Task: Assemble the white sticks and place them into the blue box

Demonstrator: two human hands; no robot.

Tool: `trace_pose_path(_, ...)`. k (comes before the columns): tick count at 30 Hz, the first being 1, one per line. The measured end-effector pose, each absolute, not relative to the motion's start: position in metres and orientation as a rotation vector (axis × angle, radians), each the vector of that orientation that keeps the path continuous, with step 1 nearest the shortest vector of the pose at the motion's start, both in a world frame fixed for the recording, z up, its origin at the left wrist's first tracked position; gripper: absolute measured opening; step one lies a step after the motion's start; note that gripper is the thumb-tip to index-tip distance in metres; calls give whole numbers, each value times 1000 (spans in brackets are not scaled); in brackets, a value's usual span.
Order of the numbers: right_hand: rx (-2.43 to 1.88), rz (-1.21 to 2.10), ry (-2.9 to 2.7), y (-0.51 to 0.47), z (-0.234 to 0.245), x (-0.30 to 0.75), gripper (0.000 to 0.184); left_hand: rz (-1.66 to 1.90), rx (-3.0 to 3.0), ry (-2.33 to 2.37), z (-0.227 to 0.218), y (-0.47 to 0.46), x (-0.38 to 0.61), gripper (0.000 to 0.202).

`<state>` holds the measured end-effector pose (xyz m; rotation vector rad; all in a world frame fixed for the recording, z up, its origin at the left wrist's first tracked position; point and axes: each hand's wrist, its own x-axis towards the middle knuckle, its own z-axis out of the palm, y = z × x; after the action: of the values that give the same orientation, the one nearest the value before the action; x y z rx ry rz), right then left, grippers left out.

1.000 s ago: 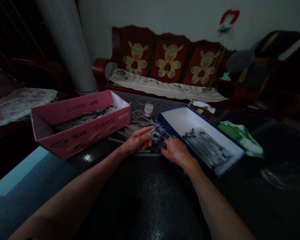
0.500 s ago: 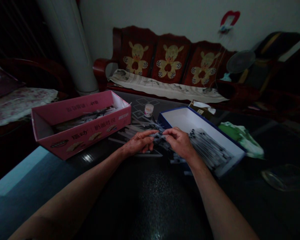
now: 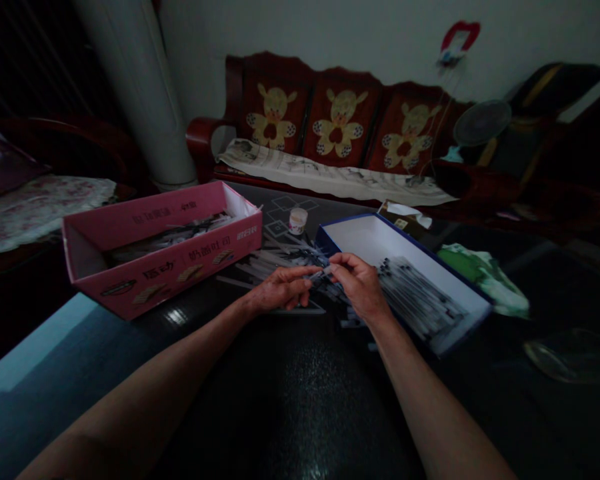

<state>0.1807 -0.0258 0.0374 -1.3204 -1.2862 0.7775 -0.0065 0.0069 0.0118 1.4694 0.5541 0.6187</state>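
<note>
My left hand point(image 3: 284, 288) and my right hand point(image 3: 359, 283) meet over a loose pile of slim greyish-white tubes point(image 3: 260, 265), some with dark ends. Both are closed, thumb against forefinger, on one short-looking pale tube point(image 3: 322, 273) that spans the gap between them; its exact kind is too dim to make out. Right of my right hand, a blue-edged white box point(image 3: 365, 233) holds many similar dark-tipped tubes point(image 3: 420, 297) lying side by side. A pink carton point(image 3: 165, 267) at the left has more tubes inside, partly hidden by its front wall.
Behind the pile stands a small white cup point(image 3: 298, 221). A green-and-white packet point(image 3: 483, 277) lies right of the blue-edged box, and a small brown box with white paper point(image 3: 407, 217) sits behind it. Across the dark table point(image 3: 300, 400) is a wooden sofa point(image 3: 337, 127).
My fingers have shifted slightly on the pale tube, which now shows more plainly between the fingertips. My left thumb has moved a little to the right. The boxes stay in place.
</note>
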Motion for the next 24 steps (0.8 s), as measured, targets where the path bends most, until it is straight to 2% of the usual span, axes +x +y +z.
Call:
trace_pose_path(17,-1300,785,-1443,-28,36,178,24,602,1464,568,7,11,-8,51)
trace_pose_path(24,-1255,929,-1457,-28,35,178,24,575,1521,631,13,11,-10,35)
